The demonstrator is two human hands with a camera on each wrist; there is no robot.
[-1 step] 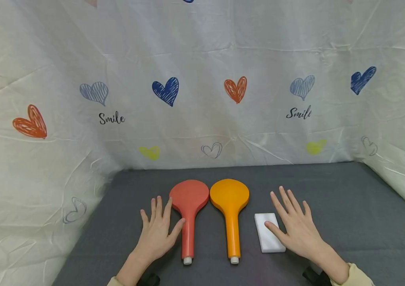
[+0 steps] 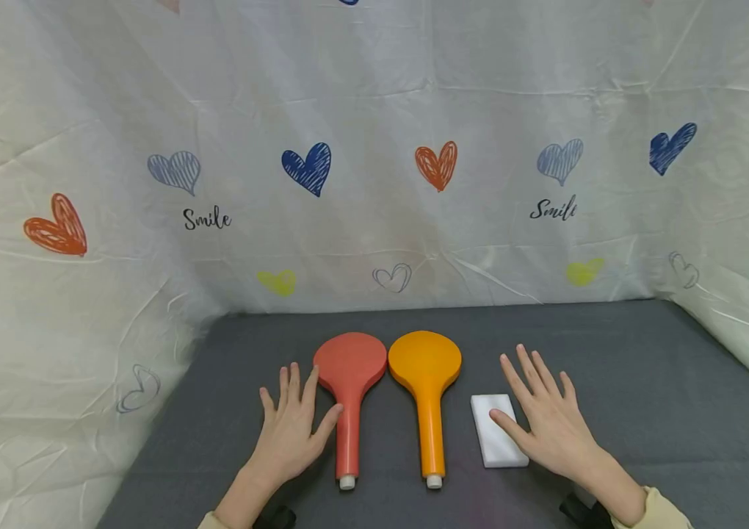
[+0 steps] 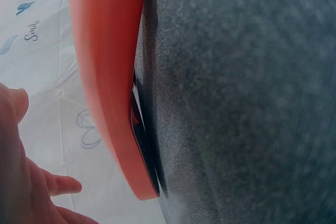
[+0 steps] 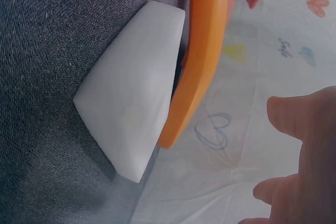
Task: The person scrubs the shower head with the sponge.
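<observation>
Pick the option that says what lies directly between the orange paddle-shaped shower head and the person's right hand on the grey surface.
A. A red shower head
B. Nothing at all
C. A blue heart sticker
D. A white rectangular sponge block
D: in the head view, the white sponge block lies flat on the grey surface, right of the orange shower head, with the thumb of the right hand at its edge.

two paddles (image 2: 388,389) lie side by side, block (image 2: 496,430) to their right.
</observation>
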